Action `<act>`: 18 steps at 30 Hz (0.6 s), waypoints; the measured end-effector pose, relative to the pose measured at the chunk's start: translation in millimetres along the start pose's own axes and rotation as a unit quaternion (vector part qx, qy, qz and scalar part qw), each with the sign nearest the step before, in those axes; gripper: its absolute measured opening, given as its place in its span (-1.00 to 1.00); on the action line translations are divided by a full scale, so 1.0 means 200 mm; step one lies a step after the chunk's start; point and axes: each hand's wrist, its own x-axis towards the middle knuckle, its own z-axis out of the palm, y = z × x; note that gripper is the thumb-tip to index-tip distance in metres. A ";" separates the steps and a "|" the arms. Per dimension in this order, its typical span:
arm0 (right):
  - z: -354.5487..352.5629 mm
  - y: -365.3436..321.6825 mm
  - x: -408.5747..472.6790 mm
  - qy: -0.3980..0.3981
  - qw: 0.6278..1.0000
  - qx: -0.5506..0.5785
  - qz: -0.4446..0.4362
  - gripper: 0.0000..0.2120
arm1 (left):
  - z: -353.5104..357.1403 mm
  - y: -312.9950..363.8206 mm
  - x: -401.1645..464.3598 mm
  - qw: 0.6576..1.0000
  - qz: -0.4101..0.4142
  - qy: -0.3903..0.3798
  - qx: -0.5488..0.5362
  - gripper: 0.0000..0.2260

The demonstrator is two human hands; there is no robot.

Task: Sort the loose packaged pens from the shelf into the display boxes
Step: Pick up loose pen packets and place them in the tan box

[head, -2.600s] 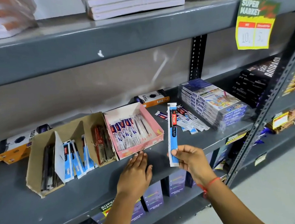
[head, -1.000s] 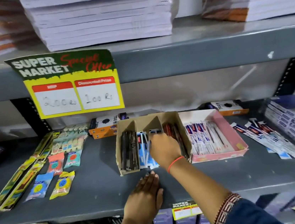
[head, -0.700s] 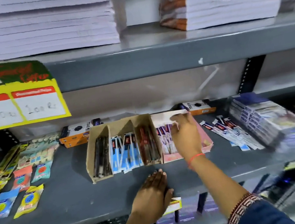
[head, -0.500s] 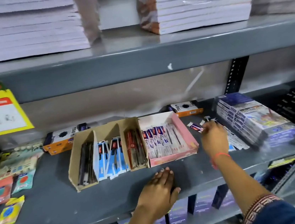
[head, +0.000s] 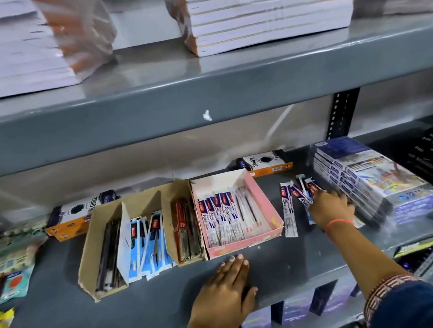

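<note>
A brown cardboard display box (head: pixel 99 249) with three compartments holds dark pens, blue packaged pens (head: pixel 148 243) and red pens. A pink display box (head: pixel 266 212) beside it holds white and blue packaged pens. To its right, loose packaged pens (head: pixel 287 209) lie on the grey shelf (head: pixel 66 326). My right hand (head: pixel 330 208) rests palm down on that loose pile, fingers closing over several packets. My left hand (head: pixel 223 291) lies flat on the shelf just in front of the pink box, holding nothing.
Orange and black boxes (head: pixel 79 213) stand behind the display boxes. A shrink-wrapped stack of boxes (head: pixel 370 180) sits right of the loose pens. Colourful small packets (head: pixel 9 260) lie at the left. Stacked paper reams (head: pixel 267 7) fill the shelf above.
My right hand put the blue pen into the brown box's middle compartment, then swung right across the pink box onto the loose pile. My left hand stayed flat on the shelf.
</note>
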 end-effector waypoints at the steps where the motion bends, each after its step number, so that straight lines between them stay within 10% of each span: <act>1: 0.01 -0.01 0.01 -0.017 1.000 -0.008 -0.003 -0.67 | 0.00 0.00 0.00 1.000 0.002 0.009 -0.005 -0.08; 12: 0.06 -0.01 0.06 -0.143 0.955 0.260 -0.027 -0.72 | 0.04 -0.02 0.00 1.000 -0.012 0.022 -0.006 -0.39; 18: 0.07 -0.01 0.05 -0.053 0.991 0.120 0.004 -0.59 | 0.03 -0.02 0.00 1.000 -0.007 0.013 -0.002 -0.39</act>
